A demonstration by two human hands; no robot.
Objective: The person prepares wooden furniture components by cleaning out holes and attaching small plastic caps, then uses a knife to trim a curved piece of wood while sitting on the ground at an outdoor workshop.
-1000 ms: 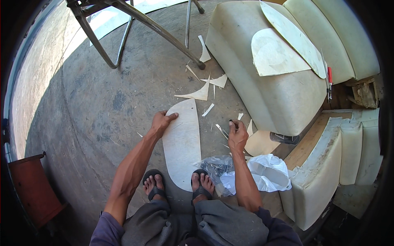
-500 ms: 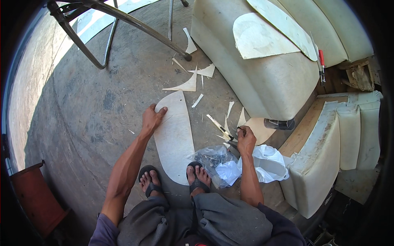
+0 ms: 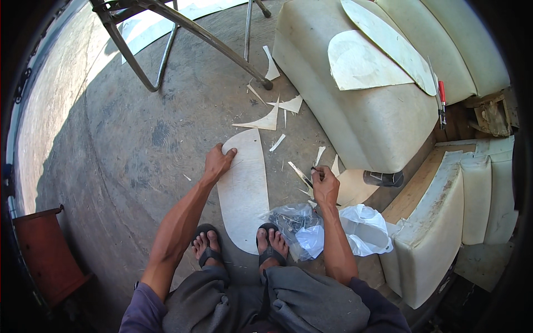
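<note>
A long pale sheet [image 3: 244, 194] with rounded ends lies on the floor in front of me, its near end between my sandalled feet. At its left edge, near the far end, my left hand [image 3: 220, 162] is closed on it, thumb on top. To the right, above the floor, my right hand [image 3: 326, 187] pinches something small and dark at its fingertips, too small to name. Beside that hand lies a slim yellowish and black tool [image 3: 300, 174], partly covered. Just nearer is a clear plastic bag [image 3: 291, 219] with small dark pieces inside.
Pale offcuts [image 3: 265, 119] litter the floor beyond the sheet. A cream padded seat [image 3: 344, 122] carries more cut sheets [image 3: 363, 61] and a red-handled tool [image 3: 442, 94]. A white plastic bag [image 3: 366, 225] sits by another padded piece [image 3: 427, 250]. Metal frame legs [image 3: 200, 36] stand far left.
The view has shifted, so the floor things sit slightly lower and further right. My right hand has moved a little away from me and left, covering part of the slim tool. My left hand stays on the sheet.
</note>
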